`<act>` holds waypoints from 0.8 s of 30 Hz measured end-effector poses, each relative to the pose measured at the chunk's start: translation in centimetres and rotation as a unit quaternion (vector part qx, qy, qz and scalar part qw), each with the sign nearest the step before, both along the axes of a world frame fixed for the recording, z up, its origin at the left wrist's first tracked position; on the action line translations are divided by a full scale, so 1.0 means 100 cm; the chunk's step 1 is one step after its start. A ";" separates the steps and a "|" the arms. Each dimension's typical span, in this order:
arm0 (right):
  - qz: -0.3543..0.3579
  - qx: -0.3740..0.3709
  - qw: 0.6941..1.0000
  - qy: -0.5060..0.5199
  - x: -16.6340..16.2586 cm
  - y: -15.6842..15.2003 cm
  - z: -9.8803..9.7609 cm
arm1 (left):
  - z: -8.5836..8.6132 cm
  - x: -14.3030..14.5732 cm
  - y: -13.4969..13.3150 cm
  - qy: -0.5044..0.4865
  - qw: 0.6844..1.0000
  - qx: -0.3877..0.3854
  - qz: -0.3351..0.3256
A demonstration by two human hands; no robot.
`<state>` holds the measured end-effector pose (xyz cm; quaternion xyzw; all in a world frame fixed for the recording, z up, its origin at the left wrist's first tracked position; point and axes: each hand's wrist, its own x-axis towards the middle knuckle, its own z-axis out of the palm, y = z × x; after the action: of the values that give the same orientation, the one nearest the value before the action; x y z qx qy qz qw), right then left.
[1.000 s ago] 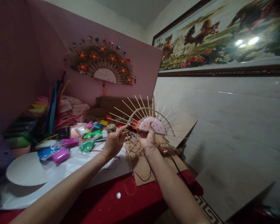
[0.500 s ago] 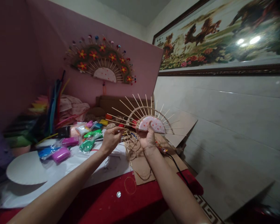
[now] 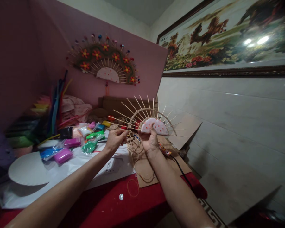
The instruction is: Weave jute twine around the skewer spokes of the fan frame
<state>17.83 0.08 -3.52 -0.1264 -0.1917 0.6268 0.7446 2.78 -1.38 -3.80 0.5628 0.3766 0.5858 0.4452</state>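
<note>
My right hand (image 3: 150, 139) grips a half-round fan frame (image 3: 154, 126) by its white base with red dots, thumb on the front. Thin wooden sticks spread from the base, and a band of brown twine (image 3: 142, 110) arcs across them. At the frame's left end, my left hand (image 3: 116, 139) pinches the twine between thumb and fingers. Loose loops of cord (image 3: 135, 150) hang below, between the hands, over a brown cardboard sheet (image 3: 144, 183).
Packets of coloured clay (image 3: 63, 155) lie on white sheeting at the left, by a white paper plate (image 3: 28, 169). A finished flowered fan (image 3: 106, 61) hangs on the pink board behind. A clear gem (image 3: 121, 196) rests on the red cloth (image 3: 102, 209).
My left hand has shifted slightly right and stays by the fan's left end. My right hand holds the frame almost still; the view has tilted a little.
</note>
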 end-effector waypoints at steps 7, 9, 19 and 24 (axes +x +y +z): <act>0.001 0.005 1.000 -0.001 -0.001 0.001 -0.002 | 0.007 0.001 -0.007 -0.058 0.997 -0.022 -0.034; -0.001 0.002 1.000 -0.004 -0.001 0.000 -0.001 | 0.009 0.001 -0.008 -0.065 0.996 -0.036 -0.041; -0.004 0.001 1.000 -0.015 -0.004 -0.004 0.002 | 0.008 0.000 -0.006 -0.060 0.996 -0.066 -0.022; -0.003 0.005 1.000 -0.018 -0.005 -0.004 0.001 | 0.004 0.000 -0.003 0.002 1.000 -0.004 0.019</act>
<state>17.32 -0.30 -3.37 -0.1348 -0.2074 0.6210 0.7437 2.81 -1.70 -3.43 0.5549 0.3901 0.5915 0.4359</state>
